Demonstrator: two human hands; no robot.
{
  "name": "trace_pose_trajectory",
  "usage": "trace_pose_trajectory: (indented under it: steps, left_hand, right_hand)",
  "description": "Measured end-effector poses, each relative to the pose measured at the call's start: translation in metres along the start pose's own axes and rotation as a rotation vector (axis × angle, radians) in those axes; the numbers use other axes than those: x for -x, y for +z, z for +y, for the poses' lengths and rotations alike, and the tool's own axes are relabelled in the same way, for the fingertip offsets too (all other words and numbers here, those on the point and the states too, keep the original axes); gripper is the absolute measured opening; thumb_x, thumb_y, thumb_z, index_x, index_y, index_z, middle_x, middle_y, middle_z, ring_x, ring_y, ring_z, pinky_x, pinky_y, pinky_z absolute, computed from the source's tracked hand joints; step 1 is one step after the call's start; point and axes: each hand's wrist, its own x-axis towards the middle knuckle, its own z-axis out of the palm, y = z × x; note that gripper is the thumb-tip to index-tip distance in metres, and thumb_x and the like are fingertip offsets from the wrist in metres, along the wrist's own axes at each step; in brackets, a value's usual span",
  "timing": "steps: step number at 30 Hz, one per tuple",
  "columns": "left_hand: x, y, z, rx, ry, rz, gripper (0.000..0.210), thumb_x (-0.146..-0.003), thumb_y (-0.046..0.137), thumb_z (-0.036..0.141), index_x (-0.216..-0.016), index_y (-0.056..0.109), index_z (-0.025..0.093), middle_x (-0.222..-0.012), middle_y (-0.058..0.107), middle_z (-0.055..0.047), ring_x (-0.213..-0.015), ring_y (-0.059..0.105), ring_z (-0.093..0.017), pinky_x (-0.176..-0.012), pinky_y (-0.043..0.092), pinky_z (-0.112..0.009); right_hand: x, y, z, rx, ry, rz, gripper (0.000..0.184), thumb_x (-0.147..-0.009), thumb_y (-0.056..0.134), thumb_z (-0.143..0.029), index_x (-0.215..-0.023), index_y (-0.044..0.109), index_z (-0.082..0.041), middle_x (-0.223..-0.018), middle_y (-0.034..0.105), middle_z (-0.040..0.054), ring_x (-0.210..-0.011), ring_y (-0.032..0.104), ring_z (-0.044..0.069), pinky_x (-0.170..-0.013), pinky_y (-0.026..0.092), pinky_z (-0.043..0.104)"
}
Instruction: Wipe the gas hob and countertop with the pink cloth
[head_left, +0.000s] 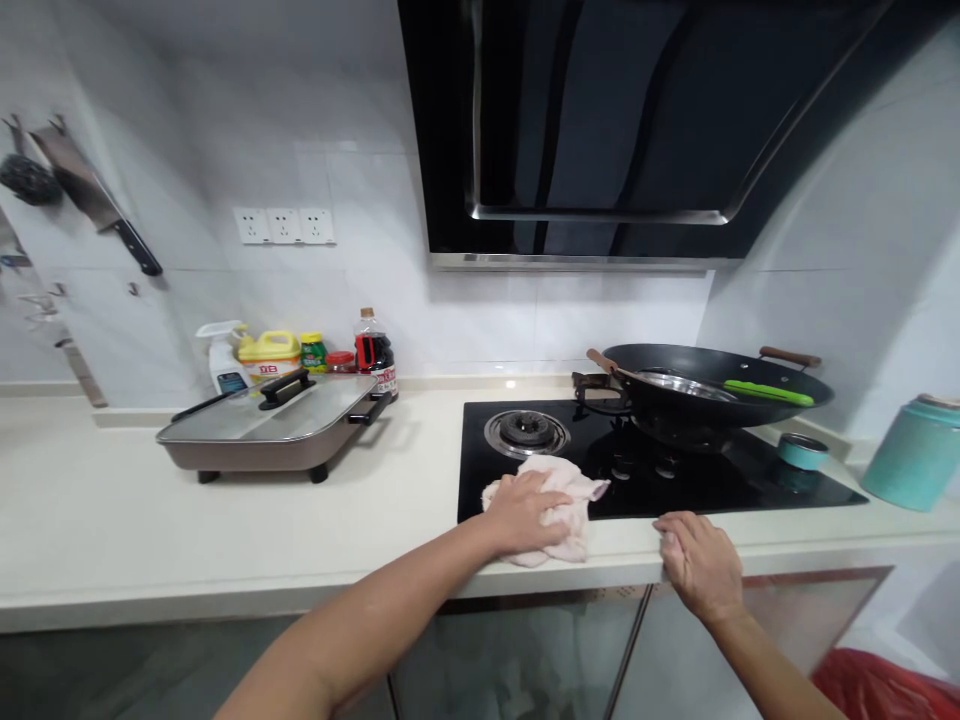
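Observation:
My left hand [527, 514] lies over a crumpled pale pink cloth [566, 490], its fingers bent into the fabric and pressing it down. The cloth covers the front left part of the black glass gas stove [480, 470] and hangs partly over the white countertop in front. Just behind it is the left burner [527, 430], with no pan on it. My right hand [701, 563] rests on the counter's front edge with its fingers curled together; I see nothing in it.
A black wok [780, 390] with a lime-green-handled utensil [769, 392] sits on the right burner. Near it are a small teal container [802, 452] and a teal canister [915, 455]. An electric pan [255, 450] stands left, before several bottles. The range hood [585, 130] hangs overhead.

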Motion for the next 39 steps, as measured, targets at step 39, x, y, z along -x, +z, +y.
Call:
trace_pose_trajectory:
  steps: [39]
  left_hand:
    - [0.087, 0.051, 0.027, -0.227, -0.251, 0.382, 0.044, -0.096, 0.053, 0.06, -0.128, 0.069, 0.035, -0.146, 0.057, -0.012, -0.122, 0.055, -0.037, -0.1, 0.043, -0.054]
  right_hand:
    - [-0.011, -0.006, -0.001, -0.264, 0.237, -0.133, 0.035, -0.101, 0.046, -0.047, -0.085, 0.07, -0.027, -0.091, 0.071, 0.0024, -0.087, 0.063, 0.023, -0.077, 0.043, 0.039]
